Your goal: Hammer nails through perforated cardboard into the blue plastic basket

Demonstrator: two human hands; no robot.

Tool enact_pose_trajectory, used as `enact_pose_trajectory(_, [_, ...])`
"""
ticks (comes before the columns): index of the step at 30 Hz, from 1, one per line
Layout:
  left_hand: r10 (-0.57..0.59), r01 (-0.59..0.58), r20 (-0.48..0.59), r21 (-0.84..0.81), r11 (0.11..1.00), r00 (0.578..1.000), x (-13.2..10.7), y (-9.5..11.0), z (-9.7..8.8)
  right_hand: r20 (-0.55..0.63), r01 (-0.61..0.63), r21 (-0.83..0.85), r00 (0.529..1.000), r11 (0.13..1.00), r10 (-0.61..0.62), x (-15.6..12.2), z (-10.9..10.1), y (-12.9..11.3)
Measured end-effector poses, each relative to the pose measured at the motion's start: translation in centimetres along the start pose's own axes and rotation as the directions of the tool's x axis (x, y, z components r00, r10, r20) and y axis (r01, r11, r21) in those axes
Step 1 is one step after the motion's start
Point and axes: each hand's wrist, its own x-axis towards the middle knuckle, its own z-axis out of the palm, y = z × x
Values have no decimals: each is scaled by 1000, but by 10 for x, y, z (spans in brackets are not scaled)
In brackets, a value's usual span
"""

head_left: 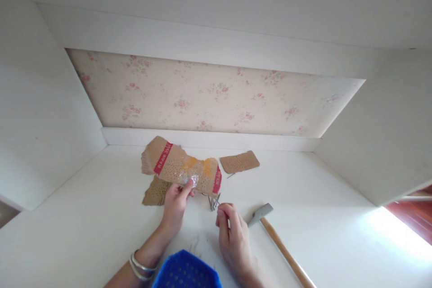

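My left hand (177, 204) grips the lower edge of a torn piece of cardboard (175, 164), thumb on top. The cardboard is full of small holes and carries red printed tape, orange patches and a shiny clear strip. Just off its lower right corner, several metal nails (212, 202) lie in a small heap. Closed in a pinch beside them is my right hand (232, 231), with the thin end of a nail showing at its fingertips. Part of a second holed cardboard piece (155, 192) lies under the held one.
A hammer (281, 245) with a wooden handle lies right of my right hand. Farther back are a smaller holed cardboard piece (240, 162) and a single nail (231, 175). A blue perforated basket (187, 270) stands at the front. White panels and a flowered back wall (216, 94) enclose the white surface.
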Motion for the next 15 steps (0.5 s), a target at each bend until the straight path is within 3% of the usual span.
enact_pose_trajectory(5, [66, -83, -99, -182, 980, 993, 14, 3, -4, 96, -49, -144, 993, 988, 64, 3, 4, -3])
enact_pose_trajectory(10, [57, -68, -57, -213, 975, 997, 8, 6, -3, 218, -21, -270, 972, 963, 82, 4, 9, -5])
enact_pose_trajectory(15, [18, -17, 6, -180, 984, 1000, 3, 5, -2, 259, -5, -301, 962, 954, 87, 3, 11, -2])
